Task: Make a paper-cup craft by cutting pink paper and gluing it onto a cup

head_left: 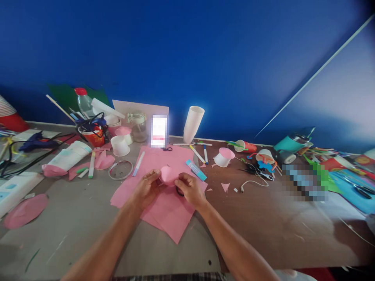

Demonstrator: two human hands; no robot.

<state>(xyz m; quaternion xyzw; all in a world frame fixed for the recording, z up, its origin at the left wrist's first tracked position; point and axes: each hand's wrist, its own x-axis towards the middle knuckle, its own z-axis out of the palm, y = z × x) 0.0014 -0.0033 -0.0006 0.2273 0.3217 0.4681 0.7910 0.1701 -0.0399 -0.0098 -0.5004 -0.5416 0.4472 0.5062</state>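
Our left hand [149, 185] had thumb and forefinger closed in a pinch on the left edge of a small pink piece [168, 175], and our right hand [189, 189] pinched its right edge just as closely. A black loop [179, 191] showed under the right fingers; we could not tell whether they held it too.

To manage this well, we judged, both pinches wanted to be light and level, thumbs near the rim, because a hard squeeze would likely have creased the paper. Pulling unevenly would probably have bent it out of round, so we did best to turn it a little at a time and keep the black loop clear of it.

The pink piece was held between our hands, over the pink sheets [172, 214]. It was pale pink, smooth and rounded along its visible edge, lighter than the paper below; whether it was flat or slightly cupped we could not tell.

Just beyond the right hand lay a blue packet [196, 170], and beyond the left a capped marker [138, 164]. Farther right stood a white cup [220, 160] topped with pink.
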